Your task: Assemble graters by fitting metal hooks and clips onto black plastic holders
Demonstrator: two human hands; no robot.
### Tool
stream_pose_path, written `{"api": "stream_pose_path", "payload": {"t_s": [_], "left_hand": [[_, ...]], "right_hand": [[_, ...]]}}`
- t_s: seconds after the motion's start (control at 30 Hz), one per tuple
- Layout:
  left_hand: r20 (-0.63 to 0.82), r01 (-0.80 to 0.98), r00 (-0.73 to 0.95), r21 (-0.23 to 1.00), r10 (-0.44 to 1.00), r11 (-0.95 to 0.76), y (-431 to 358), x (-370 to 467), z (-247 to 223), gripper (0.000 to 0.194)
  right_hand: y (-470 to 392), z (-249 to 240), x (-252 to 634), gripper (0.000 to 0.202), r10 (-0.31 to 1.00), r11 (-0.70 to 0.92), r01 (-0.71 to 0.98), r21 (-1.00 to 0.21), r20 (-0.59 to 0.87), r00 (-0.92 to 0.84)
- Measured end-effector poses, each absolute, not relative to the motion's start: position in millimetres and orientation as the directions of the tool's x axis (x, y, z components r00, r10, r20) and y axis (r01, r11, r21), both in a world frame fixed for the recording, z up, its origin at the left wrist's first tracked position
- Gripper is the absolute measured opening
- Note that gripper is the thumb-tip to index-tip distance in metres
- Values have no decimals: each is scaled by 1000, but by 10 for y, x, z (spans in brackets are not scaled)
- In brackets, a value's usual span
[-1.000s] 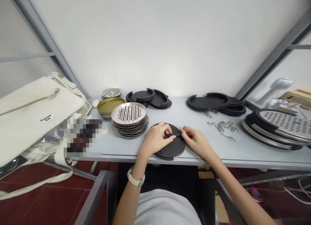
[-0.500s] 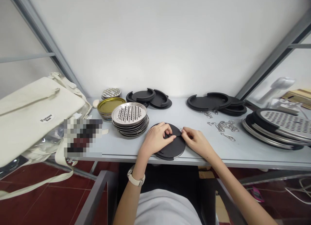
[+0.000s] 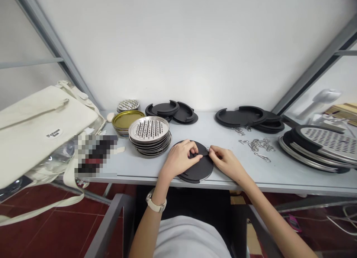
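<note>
A black round plastic disc [image 3: 199,170] lies near the front edge of the table, with a raised rim piece at its lower edge. On its upper left rests my left hand [image 3: 181,157], fingers curled and thumb stretched across the top, holding it down. At the disc's right edge my right hand [image 3: 223,159] pinches a small metal wire clip [image 3: 208,149], only part of which shows. More metal wire clips [image 3: 260,144] lie in a loose pile to the right of that hand. Left of my left hand stands a stack of round metal grater plates [image 3: 149,129].
Gold-coloured lids [image 3: 128,119] are stacked behind the graters at left. Black round holders [image 3: 164,108] lie against the wall, with others [image 3: 240,116] farther right. Larger grater discs [image 3: 329,139] are piled at the right. A cream bag [image 3: 44,120] hangs over the left end.
Both hands stay on the disc and clip almost unmoved. The whole view has shifted very slightly.
</note>
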State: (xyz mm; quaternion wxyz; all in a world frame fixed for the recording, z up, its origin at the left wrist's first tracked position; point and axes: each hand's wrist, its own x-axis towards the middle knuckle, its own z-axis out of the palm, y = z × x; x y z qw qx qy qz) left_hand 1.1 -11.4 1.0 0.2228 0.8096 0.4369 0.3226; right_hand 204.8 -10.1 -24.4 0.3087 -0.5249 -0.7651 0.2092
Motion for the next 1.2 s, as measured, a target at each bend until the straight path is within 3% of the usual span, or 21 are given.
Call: {"api": "stream_pose_path", "payload": {"t_s": [1.2], "left_hand": [[308, 544, 414, 671, 857, -504, -127, 2, 26, 11]], "right_hand": [[-127, -214, 2028, 31, 928, 367, 729, -578, 275, -250]]}}
